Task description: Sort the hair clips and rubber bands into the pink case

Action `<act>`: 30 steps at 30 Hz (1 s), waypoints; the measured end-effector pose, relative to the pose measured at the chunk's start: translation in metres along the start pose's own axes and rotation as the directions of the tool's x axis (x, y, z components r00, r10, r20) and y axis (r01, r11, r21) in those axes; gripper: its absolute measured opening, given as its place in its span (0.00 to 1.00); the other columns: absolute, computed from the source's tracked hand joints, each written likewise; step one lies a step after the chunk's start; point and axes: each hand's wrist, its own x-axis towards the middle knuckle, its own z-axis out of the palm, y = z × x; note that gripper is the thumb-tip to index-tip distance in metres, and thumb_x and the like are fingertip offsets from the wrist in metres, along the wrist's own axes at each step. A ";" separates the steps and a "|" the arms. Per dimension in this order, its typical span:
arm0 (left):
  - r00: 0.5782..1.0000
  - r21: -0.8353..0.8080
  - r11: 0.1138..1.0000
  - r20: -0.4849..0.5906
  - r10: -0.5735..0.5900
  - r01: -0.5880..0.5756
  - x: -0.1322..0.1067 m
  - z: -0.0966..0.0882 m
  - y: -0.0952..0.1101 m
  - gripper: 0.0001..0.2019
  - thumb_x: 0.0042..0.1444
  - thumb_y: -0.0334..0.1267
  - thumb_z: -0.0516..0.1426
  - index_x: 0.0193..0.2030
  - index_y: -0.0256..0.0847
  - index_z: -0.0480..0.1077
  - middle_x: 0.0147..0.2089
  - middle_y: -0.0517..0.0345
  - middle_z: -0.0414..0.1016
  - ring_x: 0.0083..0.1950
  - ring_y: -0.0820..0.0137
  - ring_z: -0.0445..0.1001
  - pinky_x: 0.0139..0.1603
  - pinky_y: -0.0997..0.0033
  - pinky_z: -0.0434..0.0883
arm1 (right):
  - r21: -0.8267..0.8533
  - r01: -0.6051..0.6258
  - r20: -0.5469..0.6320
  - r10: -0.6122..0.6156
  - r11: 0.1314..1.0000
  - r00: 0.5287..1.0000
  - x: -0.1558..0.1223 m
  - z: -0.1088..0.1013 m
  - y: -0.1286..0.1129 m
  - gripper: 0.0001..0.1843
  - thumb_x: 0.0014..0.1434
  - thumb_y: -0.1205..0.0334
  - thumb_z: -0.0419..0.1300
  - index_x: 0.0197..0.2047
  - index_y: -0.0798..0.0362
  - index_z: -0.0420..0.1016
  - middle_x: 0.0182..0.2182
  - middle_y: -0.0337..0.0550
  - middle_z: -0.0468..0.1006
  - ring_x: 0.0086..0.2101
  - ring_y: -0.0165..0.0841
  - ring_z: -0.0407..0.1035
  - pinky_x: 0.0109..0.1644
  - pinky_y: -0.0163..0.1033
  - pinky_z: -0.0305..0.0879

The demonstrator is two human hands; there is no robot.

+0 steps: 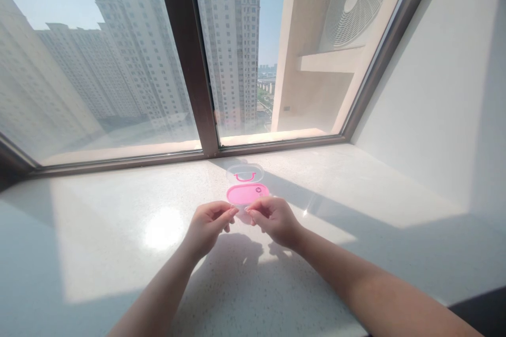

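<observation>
"Pink oval piece [241, 194], lying on the pale speckled sill [118, 268] just beyond the hands: what does it look like?"

"Bright, with rounded ends, a raised-looking rim and 1 dark round mark [258, 189] near its right end. I can't tell whether it is a lid or a shallow tray."

"And containers?"

"Just behind it sits 1 clear oval container part [258, 170], see-through, with 1 curved pink strip [245, 179] showing on its near side. Its contents are too small to make out."

"How are the 2 hands?"

"Left hand [210, 225] and right hand [280, 221] face each other at the pink piece's near edge, thumbs and fingers drawn narrow, fingertips slightly apart between hands. I can't tell whether either pinches anything; a pale pink patch [244, 216] shows between them, unclear."
</observation>
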 end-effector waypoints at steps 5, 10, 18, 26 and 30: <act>0.999 -0.101 0.994 -0.014 -0.046 0.045 0.002 -0.001 -0.001 0.11 0.54 0.42 0.60 0.28 0.35 0.74 0.23 0.59 0.70 0.23 0.75 0.65 0.25 0.75 0.64 | -0.012 0.007 0.006 -0.007 1.000 1.000 0.000 -0.001 -0.001 0.10 0.57 0.66 0.57 0.27 0.56 0.76 0.20 0.39 0.75 0.18 0.26 0.65 0.22 0.30 0.59; 0.995 -0.160 0.985 -0.064 -0.079 0.068 0.002 -0.002 0.000 0.11 0.53 0.42 0.61 0.29 0.34 0.74 0.23 0.59 0.70 0.22 0.76 0.64 0.24 0.75 0.61 | -0.031 0.010 0.017 -0.009 0.999 1.000 -0.001 -0.002 -0.002 0.10 0.58 0.66 0.57 0.27 0.56 0.76 0.20 0.39 0.74 0.19 0.26 0.65 0.22 0.31 0.59; 0.994 -0.169 0.983 -0.072 -0.083 0.070 0.001 -0.002 0.001 0.11 0.53 0.42 0.61 0.29 0.34 0.74 0.24 0.59 0.70 0.23 0.76 0.64 0.25 0.75 0.61 | -0.036 0.013 0.009 -0.013 0.999 1.000 -0.002 -0.002 -0.002 0.09 0.58 0.67 0.57 0.27 0.57 0.76 0.19 0.39 0.74 0.19 0.26 0.65 0.22 0.30 0.59; 0.993 -0.197 0.978 -0.082 -0.085 0.068 0.002 -0.003 0.001 0.11 0.54 0.40 0.60 0.26 0.34 0.73 0.22 0.60 0.68 0.22 0.77 0.62 0.24 0.76 0.58 | -0.036 0.026 -0.018 -0.027 0.999 0.999 0.000 -0.001 -0.002 0.09 0.57 0.67 0.57 0.28 0.57 0.76 0.20 0.39 0.75 0.19 0.26 0.65 0.23 0.31 0.59; 0.992 -0.205 0.976 -0.090 -0.087 0.067 0.002 -0.003 0.001 0.11 0.54 0.40 0.61 0.27 0.34 0.73 0.22 0.60 0.69 0.22 0.77 0.62 0.24 0.75 0.58 | -0.030 0.021 -0.030 -0.022 0.999 0.999 0.000 -0.002 -0.002 0.09 0.57 0.67 0.58 0.28 0.57 0.77 0.20 0.39 0.75 0.19 0.26 0.65 0.22 0.30 0.59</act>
